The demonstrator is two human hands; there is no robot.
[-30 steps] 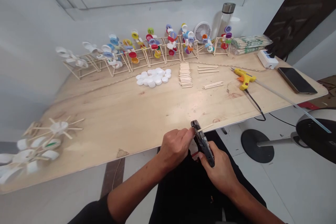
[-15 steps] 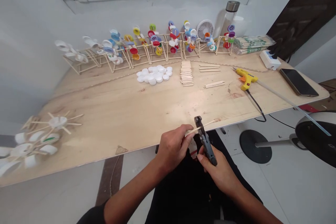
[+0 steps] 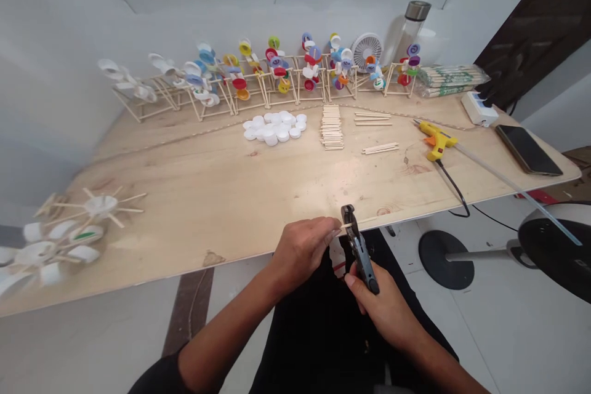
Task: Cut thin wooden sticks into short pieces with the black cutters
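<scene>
Near the table's front edge, my left hand [image 3: 307,249] pinches a thin wooden stick [image 3: 368,220] between thumb and fingers. My right hand [image 3: 385,298], lower and to the right, is wrapped round the handles of dark cutting pliers [image 3: 362,253]. The pliers point up and away from me, and their jaws are around the stick just right of my left fingertips. Past the jaws, the stick's free end sticks out to the right. Most of the stick's left end is hidden by my left hand.
On the wooden table [image 3: 221,197] lie white bottle caps [image 3: 272,126], a stack of short sticks [image 3: 331,127], a yellow glue gun [image 3: 436,138] and a phone [image 3: 529,149]. Bottle-cap wheels on stick frames [image 3: 279,77] line the wall. Spoked wheels [image 3: 100,205] lie at left.
My left hand has slid slightly right along the stick, so its fingers are now closer to the pliers' jaws. The pliers stay at nearly the same place. The view has shifted a little.
</scene>
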